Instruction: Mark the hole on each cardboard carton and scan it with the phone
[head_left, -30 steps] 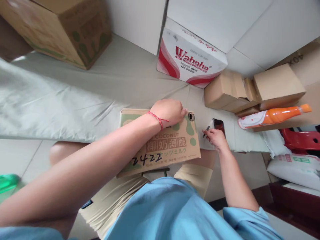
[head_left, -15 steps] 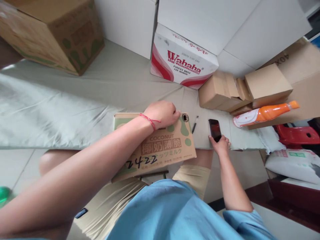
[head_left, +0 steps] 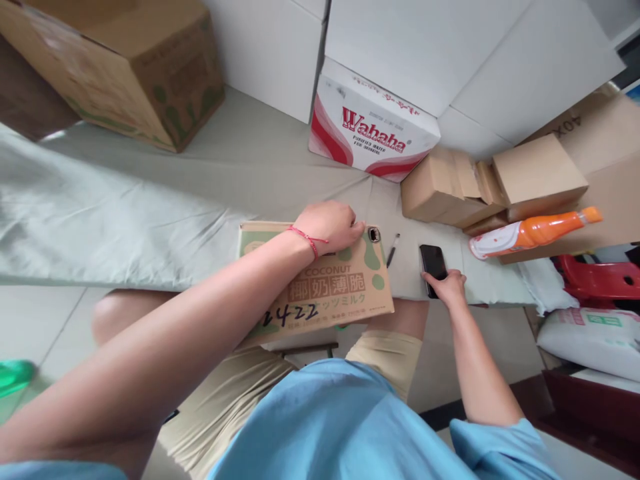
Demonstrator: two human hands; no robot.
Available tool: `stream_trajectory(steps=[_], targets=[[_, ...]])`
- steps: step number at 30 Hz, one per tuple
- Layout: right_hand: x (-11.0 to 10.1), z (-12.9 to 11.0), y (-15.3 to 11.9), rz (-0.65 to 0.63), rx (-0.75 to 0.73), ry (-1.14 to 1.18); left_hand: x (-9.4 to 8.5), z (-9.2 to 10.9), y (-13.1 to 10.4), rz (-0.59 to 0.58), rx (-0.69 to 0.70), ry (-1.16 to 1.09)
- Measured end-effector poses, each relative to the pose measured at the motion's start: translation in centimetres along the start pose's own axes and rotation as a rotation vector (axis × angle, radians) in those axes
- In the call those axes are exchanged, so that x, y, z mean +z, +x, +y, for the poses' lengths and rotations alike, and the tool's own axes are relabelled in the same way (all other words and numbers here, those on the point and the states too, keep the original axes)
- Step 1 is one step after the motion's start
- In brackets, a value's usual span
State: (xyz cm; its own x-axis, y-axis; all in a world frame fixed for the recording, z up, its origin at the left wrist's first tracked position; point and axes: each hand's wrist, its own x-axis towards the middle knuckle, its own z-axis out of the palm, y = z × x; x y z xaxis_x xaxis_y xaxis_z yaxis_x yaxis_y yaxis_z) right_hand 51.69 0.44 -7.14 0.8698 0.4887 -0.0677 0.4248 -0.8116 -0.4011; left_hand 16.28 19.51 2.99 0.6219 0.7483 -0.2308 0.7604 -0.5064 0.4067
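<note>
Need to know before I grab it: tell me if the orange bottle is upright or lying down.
Lying down. The orange bottle rests on its side against the cardboard boxes, cap pointing right.

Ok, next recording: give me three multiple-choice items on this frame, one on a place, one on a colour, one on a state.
1. Where does the pen lie?
A. between flat carton and phone
B. on the Wahaha box
C. in the left hand

2. What colour is the bottle?
A. green
B. orange and white
C. blue

3. What is the right hand doing?
A. gripping the pen
B. touching the phone's near end
C. raised off the table

Key: 1 A, the pen lies on the cloth between them; 2 B, orange body, white label; 3 B, fingers rest on the phone.
</note>
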Motion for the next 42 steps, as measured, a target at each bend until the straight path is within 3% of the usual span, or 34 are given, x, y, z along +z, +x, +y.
stream_trajectory(steps=[4,8,13,16,19,28,42], targets=[[-0.6,-0.4,-2.9,-0.017,-0.056,0.219,-0.1,0.0,0.0,-0.013,-0.007,-0.007],[-1.4,-2.0,-9.5,-0.018,-0.125,0.419,-0.1,0.0,0.0,-0.015,-0.005,0.002],[-3.1,-7.3,-19.3,-0.178,-0.302,0.739,-0.1,0.0,0.0,-0.008,-0.019,0.038],[-3.4,-10.1,-22.3,-0.269,-0.306,0.727,0.0,0.0,-0.1,0.0,-0.011,0.041],[-3.0,-10.9,-23.0,-0.236,-0.334,0.665,0.0,0.0,-0.1,0.005,-0.005,0.034],[-2.4,-9.9,-23.1,-0.164,-0.516,0.541,-0.4,0.2,-0.2,-0.023,-0.006,0.008],[-2.4,-9.6,-23.6,-0.164,-0.526,0.549,-0.4,0.1,-0.1,-0.026,-0.011,0.016]])
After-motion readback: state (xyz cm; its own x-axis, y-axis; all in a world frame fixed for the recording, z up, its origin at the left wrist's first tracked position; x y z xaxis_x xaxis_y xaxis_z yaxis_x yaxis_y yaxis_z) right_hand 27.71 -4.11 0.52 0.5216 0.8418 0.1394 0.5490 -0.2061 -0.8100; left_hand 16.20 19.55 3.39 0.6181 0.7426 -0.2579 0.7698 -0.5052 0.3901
